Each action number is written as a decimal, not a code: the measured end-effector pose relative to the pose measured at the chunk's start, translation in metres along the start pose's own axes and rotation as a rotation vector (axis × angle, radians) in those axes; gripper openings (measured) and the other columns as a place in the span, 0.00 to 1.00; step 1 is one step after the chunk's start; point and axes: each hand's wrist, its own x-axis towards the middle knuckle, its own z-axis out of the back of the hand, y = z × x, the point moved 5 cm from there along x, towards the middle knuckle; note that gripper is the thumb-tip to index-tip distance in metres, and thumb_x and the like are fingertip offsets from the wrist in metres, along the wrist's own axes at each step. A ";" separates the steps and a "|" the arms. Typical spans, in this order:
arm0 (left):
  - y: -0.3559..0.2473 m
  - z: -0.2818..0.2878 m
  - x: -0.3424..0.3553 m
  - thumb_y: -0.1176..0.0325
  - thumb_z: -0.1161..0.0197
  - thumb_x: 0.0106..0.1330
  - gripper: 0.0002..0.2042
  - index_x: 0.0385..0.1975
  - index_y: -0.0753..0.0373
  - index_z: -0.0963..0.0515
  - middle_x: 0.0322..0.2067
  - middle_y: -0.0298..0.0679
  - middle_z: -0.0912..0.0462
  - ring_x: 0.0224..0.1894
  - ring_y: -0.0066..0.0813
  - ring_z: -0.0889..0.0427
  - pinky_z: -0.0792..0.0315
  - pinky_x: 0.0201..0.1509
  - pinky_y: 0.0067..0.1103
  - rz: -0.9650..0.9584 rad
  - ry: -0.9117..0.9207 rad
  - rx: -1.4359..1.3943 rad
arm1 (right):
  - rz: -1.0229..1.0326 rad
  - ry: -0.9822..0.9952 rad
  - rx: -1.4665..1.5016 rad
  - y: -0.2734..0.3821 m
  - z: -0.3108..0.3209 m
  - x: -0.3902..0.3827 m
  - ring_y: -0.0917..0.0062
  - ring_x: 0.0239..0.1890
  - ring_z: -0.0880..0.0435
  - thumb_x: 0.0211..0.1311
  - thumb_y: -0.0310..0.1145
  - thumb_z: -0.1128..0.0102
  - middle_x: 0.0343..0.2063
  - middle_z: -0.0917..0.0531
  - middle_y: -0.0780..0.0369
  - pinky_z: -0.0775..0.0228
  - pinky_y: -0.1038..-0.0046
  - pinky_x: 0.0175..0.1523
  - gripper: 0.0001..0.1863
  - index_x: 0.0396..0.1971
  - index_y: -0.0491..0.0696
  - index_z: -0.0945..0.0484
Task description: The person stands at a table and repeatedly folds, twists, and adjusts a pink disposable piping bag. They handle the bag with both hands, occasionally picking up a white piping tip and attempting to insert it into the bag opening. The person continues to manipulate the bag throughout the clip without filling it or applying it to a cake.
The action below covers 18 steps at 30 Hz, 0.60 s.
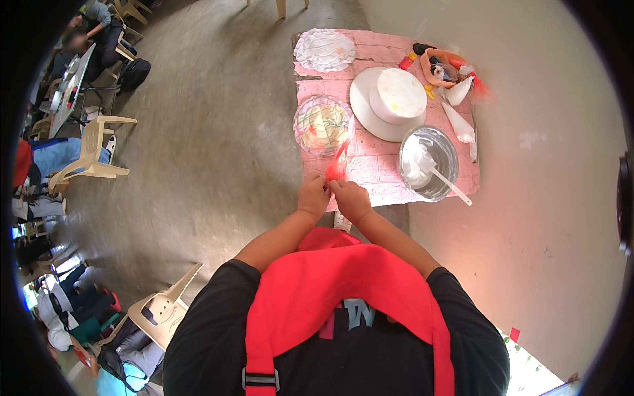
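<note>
Near the front edge of the pink table, both my hands are closed on the gathered end of a clear piping bag [337,166] with red filling. My left hand [313,197] pinches from the left and my right hand [351,198] from the right. The bag's narrow end points away, beside a frilly-edged round cover [322,125] with colour smears. Beyond it, a white-frosted round cake [397,96] sits on a white turntable [361,109]. To the right stands a metal bowl [450,148] of white frosting with a white-handled spatula [452,185] leaning in it.
Another frilly white round [324,50] lies at the pink table's [380,168] far left. An orange basket [430,55], small red bottle [407,61] and white filled piping bags [458,123] line its right side. A wall [541,132] rises close on the right. Chairs [92,152] and seated people are left.
</note>
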 end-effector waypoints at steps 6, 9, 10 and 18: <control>-0.002 -0.004 0.003 0.77 0.39 0.46 0.03 0.18 0.64 0.28 0.26 0.44 0.26 0.29 0.46 0.25 0.29 0.32 0.32 -0.019 0.034 0.039 | -0.111 0.009 -0.062 -0.016 -0.002 0.008 0.65 0.30 0.19 0.56 0.28 0.51 0.29 0.22 0.61 0.26 0.63 0.33 0.07 0.35 0.52 0.29; 0.000 -0.005 0.000 0.78 0.40 0.46 0.04 0.18 0.64 0.28 0.26 0.44 0.27 0.29 0.46 0.25 0.29 0.32 0.32 -0.038 0.022 0.046 | -0.197 -0.056 0.072 -0.030 -0.003 0.008 0.62 0.30 0.19 0.57 0.28 0.51 0.30 0.21 0.59 0.27 0.62 0.33 0.06 0.35 0.51 0.28; 0.002 -0.004 -0.001 0.78 0.40 0.47 0.04 0.18 0.64 0.28 0.26 0.44 0.27 0.29 0.46 0.25 0.29 0.32 0.32 -0.055 0.011 0.035 | -0.196 -0.074 0.130 -0.033 -0.003 0.004 0.62 0.30 0.19 0.57 0.28 0.51 0.30 0.20 0.59 0.27 0.62 0.33 0.06 0.35 0.50 0.28; -0.003 -0.002 0.002 0.77 0.40 0.48 0.03 0.19 0.64 0.27 0.26 0.44 0.27 0.30 0.46 0.24 0.29 0.32 0.33 -0.064 0.033 0.016 | -0.008 -0.046 0.069 -0.015 -0.008 -0.005 0.63 0.28 0.21 0.56 0.28 0.49 0.26 0.23 0.60 0.28 0.63 0.31 0.07 0.36 0.51 0.31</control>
